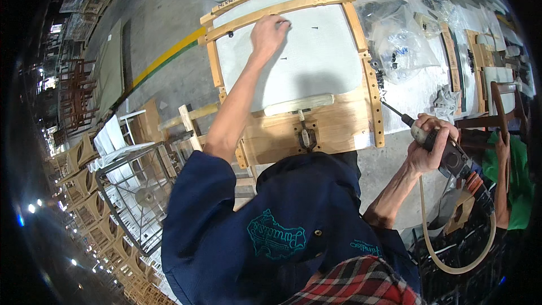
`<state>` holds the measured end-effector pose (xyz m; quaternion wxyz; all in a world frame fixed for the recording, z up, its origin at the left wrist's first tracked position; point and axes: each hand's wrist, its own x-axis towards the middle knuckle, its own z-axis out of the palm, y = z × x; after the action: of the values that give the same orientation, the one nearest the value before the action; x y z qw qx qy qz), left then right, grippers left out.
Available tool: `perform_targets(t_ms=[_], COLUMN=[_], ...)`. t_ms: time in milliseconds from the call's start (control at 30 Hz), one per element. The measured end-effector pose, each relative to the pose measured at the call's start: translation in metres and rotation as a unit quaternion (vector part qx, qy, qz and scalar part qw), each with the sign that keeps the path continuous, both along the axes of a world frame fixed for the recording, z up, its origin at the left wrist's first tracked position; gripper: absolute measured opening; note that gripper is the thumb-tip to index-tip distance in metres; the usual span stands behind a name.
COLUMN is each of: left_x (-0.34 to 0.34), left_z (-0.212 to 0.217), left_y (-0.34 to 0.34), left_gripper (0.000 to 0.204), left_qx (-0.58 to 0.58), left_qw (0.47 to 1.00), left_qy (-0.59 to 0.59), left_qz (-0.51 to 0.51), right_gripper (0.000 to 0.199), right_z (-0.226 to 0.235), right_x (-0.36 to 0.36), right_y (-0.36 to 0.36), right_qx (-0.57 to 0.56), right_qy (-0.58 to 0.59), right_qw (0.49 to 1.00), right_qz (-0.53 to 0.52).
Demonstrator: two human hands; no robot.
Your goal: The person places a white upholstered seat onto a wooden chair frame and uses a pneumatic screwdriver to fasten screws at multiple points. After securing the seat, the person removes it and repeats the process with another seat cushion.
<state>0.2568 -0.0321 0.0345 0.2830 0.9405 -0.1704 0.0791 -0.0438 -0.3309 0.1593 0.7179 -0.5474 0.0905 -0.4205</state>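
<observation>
The left hand (269, 33) presses fingertips onto the white seat panel (293, 62) inside the wooden chair frame (370, 88); the right hand (432, 144) grasps a pneumatic screwdriver (437, 147) just beside the frame's right rail.

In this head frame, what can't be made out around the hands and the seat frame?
- Head view: what the left hand pinches on the white seat panel is hidden under its fingers.
- The tip of the air screwdriver in the right hand is too small.
- Contents of the plastic bags are blurred.
</observation>
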Motion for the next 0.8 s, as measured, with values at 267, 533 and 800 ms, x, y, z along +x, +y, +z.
perform_targets(t_ms=[267, 533, 800], left_x=[0.056, 0.073, 0.068], left_z=[-0.009, -0.030, -0.044], left_y=[-0.084, -0.102, -0.101], left_gripper=[0.019, 0.024, 0.034], left_qx=[0.026, 0.005, -0.017], left_qw=[0.992, 0.995, 0.993], left_qy=[-0.060, -0.001, -0.065], left_qz=[-0.109, -0.102, -0.101], right_gripper=[0.014, 0.019, 0.019], right_z=[0.003, -0.003, -0.003], right_x=[-0.010, -0.018, -0.015], right_y=[-0.009, -0.024, -0.023], right_qx=[-0.004, -0.008, -0.014], right_qy=[0.004, 0.032, 0.034], right_qw=[1.000, 0.998, 0.999], right_qz=[-0.031, -0.048, -0.029])
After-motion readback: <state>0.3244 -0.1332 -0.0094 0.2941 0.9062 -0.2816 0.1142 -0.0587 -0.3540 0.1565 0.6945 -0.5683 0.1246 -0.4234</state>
